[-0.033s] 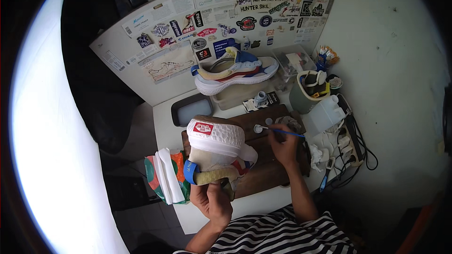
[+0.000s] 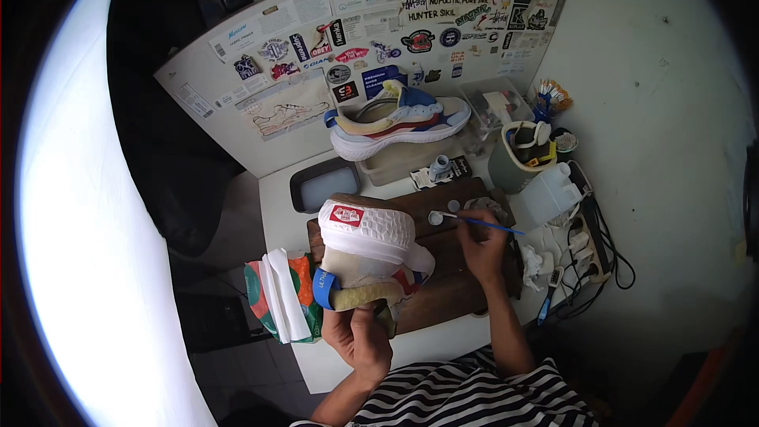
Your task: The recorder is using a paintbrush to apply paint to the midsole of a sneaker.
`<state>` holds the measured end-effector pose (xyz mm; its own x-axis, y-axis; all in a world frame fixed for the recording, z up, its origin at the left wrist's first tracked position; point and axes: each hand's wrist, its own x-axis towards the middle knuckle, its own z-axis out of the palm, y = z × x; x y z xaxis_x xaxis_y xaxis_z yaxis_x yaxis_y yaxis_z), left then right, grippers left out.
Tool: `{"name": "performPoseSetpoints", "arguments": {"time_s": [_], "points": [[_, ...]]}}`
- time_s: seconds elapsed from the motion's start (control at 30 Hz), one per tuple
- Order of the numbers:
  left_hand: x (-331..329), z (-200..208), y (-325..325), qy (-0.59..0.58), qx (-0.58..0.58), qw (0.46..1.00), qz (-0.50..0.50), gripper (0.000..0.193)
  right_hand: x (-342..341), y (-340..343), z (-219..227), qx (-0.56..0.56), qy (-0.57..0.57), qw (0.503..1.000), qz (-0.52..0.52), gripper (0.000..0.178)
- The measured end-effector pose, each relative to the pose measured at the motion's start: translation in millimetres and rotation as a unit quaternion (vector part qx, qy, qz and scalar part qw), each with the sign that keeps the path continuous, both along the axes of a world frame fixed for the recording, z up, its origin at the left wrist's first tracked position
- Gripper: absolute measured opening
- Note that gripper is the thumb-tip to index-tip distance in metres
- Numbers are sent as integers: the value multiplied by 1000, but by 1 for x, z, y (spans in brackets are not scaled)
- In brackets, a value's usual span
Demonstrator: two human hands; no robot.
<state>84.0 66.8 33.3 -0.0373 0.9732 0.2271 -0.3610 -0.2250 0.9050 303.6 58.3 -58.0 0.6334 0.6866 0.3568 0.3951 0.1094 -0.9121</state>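
Over white tabletop [image 2: 431, 338]: clamps upturned shoe [image 2: 368, 249] by collar [image 2: 364, 297] in left-hand grip [image 2: 361, 341]; pinches blue brush [image 2: 498, 227] in right-hand grip [image 2: 484, 249], near small pot [image 2: 436, 219] on wooden board [image 2: 451, 277].

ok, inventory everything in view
table: 1, white, centre
board: 1, brown, on table
near shoe: 1, multicoloured, centre
paintbrush: 1, blue, over board
cup: 1, whitish, on board
far shoe: 1, multicoloured, back
tub: 1, translucent, back
bottle: 1, grey, before tub
tray: 1, grey, left
bin: 1, pale, right
jug: 1, translucent, right
pack: 1, multicoloured, left
panel: 1, white, back
scrubber: 1, blue, right
left hand: 1, bare, holding near shoe
right hand: 1, bare, holding paintbrush
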Motion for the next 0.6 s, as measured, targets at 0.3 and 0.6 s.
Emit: {"name": "performPoseSetpoints", "arguments": {"time_s": [0.3, 0.6], "points": [[6, 8, -1, 4, 20, 998, -56, 24, -47, -21, 130, 336, 35, 922, 190, 11], [2, 7, -5, -13, 22, 992, -122, 29, -58, -10, 150, 302, -120, 920, 219, 10]]}}
